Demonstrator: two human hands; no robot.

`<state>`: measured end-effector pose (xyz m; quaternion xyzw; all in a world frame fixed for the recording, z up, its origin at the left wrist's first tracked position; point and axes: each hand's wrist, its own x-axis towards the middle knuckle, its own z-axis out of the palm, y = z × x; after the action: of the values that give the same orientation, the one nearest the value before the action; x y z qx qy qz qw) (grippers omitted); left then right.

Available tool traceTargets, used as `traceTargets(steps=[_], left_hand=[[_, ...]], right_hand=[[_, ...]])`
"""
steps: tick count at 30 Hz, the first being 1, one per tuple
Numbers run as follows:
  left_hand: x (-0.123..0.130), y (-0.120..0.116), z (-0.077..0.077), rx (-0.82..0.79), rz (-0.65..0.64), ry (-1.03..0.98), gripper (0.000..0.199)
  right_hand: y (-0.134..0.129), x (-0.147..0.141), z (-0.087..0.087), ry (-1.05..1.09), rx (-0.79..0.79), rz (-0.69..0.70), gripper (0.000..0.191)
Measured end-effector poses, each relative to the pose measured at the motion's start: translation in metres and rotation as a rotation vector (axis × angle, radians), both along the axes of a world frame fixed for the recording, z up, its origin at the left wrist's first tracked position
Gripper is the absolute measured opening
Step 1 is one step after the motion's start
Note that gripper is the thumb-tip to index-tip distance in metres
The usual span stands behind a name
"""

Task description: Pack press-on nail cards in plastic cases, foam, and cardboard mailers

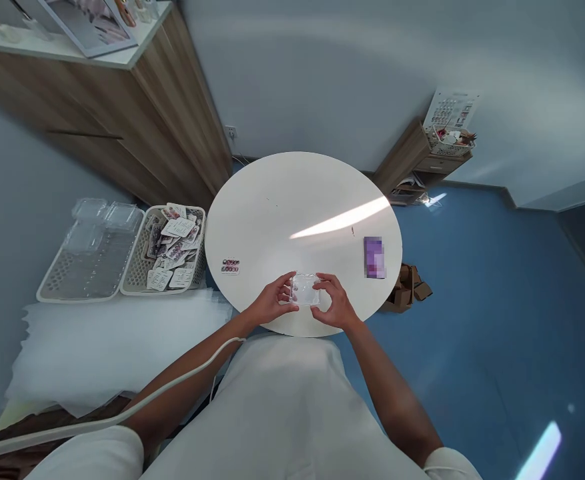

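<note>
Both hands at a clear box, lower centre of the frame. The left hand point(272, 302) grips the left edge of the box point(305, 291), fingers along the side and thumb beneath; the right hand point(339, 305) pinches its right end between curled fingers and thumb. The box lies above the near edge of the white table point(282, 200); whether it touches the top cannot be told. Judged by its look, it is thin plastic: light, fairly stiff, smooth enough to slip, and liable to crack or dent if squeezed. The opposite short edges or corners offer the best hold, under gentle pressure, leaving the broad faces free. Left of centre on the table, a small card point(231, 267) with two rows of dark pieces; right of centre, a purple packet point(374, 257). At left, a basket point(131, 270) of cards point(178, 228).
</note>
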<state>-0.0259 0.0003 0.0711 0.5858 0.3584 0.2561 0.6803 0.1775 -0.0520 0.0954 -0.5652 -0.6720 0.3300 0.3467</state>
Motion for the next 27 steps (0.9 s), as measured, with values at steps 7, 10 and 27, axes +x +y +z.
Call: traceTargets(steps=[7, 10, 27], left_hand=[[0.001, 0.002, 0.005, -0.056, 0.047, -0.028, 0.076], [0.009, 0.003, 0.003, -0.139, 0.043, -0.089, 0.077], [0.014, -0.011, 0.006, -0.369, 0.031, -0.017, 0.049]], right_hand=[[0.013, 0.002, 0.000, 0.106, 0.026, 0.020, 0.045], [0.015, 0.008, -0.002, 0.136, 0.003, 0.007, 0.044], [0.010, 0.011, 0.003, 0.292, -0.159, -0.251, 0.030]])
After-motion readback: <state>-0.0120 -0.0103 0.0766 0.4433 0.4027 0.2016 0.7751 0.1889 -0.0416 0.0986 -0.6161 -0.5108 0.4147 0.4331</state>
